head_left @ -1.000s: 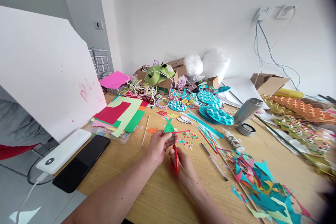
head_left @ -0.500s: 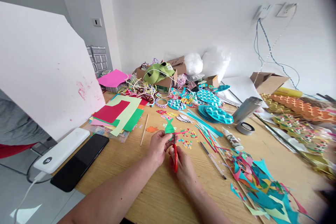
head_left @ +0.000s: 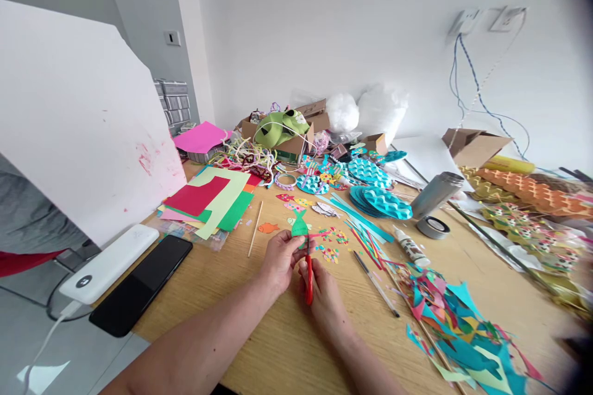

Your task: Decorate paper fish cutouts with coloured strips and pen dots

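Observation:
My left hand (head_left: 279,258) pinches a green paper fish cut-out (head_left: 299,224) and holds it upright over the wooden table (head_left: 259,345). Close beside it on the right, my right hand (head_left: 325,292) grips red-handled scissors (head_left: 308,274), whose blades point up at the lower edge of the fish. A thin pink paper strip (head_left: 321,234) sticks out to the right of the fish. Small coloured paper bits (head_left: 331,253) lie just beyond the hands.
Left: coloured paper sheets (head_left: 210,199), a wooden stick (head_left: 255,229), a black phone (head_left: 141,284), a white power bank (head_left: 110,263) and a white board (head_left: 78,117). Right: teal paper plates (head_left: 380,200), a glue bottle (head_left: 411,245), a tape roll (head_left: 433,226), a metal bottle (head_left: 436,194) and paper scraps (head_left: 458,327).
Both hands have stayed nearly in place with the fish and scissors. The view has shifted slightly.

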`<action>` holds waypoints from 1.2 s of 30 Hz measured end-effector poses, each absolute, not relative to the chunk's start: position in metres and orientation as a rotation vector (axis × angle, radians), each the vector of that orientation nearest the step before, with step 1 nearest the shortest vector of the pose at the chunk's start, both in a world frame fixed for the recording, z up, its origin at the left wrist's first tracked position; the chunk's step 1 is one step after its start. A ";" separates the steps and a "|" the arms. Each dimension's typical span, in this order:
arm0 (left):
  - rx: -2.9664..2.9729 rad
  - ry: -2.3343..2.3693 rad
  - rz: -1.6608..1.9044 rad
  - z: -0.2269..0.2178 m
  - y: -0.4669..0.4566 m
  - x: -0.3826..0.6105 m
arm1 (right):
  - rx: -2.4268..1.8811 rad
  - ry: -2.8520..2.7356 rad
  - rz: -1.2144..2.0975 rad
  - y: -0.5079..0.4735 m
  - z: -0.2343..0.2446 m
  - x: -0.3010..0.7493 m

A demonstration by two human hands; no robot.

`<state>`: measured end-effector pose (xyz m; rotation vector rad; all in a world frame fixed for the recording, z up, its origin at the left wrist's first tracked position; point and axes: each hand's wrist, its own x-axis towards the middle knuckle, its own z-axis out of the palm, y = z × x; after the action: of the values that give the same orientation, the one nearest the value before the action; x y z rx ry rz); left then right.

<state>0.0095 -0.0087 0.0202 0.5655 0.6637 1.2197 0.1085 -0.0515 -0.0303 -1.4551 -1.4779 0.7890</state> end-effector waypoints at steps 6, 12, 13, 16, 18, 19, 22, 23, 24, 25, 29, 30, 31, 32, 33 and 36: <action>0.565 0.661 1.207 0.020 -0.008 0.009 | -1.500 -1.493 0.833 -0.054 -0.030 0.109; 0.563 0.674 1.205 0.019 -0.007 0.008 | -1.528 -1.502 0.830 -0.054 -0.027 0.108; 0.563 0.677 1.203 0.019 -0.007 0.008 | -1.523 -1.504 0.826 -0.054 -0.027 0.108; 0.567 0.678 1.199 0.019 -0.007 0.009 | -1.513 -1.502 0.813 -0.054 -0.028 0.108; 0.569 0.677 1.196 0.020 -0.007 0.009 | -1.506 -1.494 0.817 -0.054 -0.031 0.107; 0.569 0.679 1.194 0.020 -0.008 0.009 | -1.501 -1.489 0.818 -0.054 -0.033 0.107; 0.570 0.677 1.190 0.020 -0.008 0.008 | -1.494 -1.467 0.826 -0.054 -0.036 0.108; 0.571 0.674 1.189 0.020 -0.008 0.008 | -1.493 -1.461 0.829 -0.054 -0.037 0.108; 0.573 0.669 1.187 0.020 -0.008 0.008 | -1.491 -1.458 0.831 -0.054 -0.037 0.108; 0.573 0.665 1.185 0.020 -0.008 0.008 | -1.487 -1.460 0.832 -0.054 -0.037 0.108; 0.563 0.648 1.173 0.021 -0.007 0.007 | -1.496 -1.470 0.840 -0.056 -0.034 0.109; 0.561 0.640 1.169 0.021 -0.007 0.007 | -1.505 -1.473 0.845 -0.056 -0.034 0.109; 0.560 0.630 1.163 0.022 -0.007 0.006 | -1.511 -1.480 0.850 -0.057 -0.033 0.109; 0.560 0.618 1.157 0.023 -0.007 0.005 | -1.513 -1.487 0.852 -0.057 -0.033 0.109; 0.562 0.607 1.150 0.024 -0.007 0.005 | -1.514 -1.495 0.850 -0.058 -0.033 0.110; 0.567 0.597 1.123 0.027 -0.007 0.003 | -1.529 -1.512 0.829 -0.058 -0.033 0.110</action>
<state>0.0027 -0.0067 0.0273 0.5672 0.5969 1.1232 0.1099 -0.0579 -0.0330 -1.5286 -1.5116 0.8287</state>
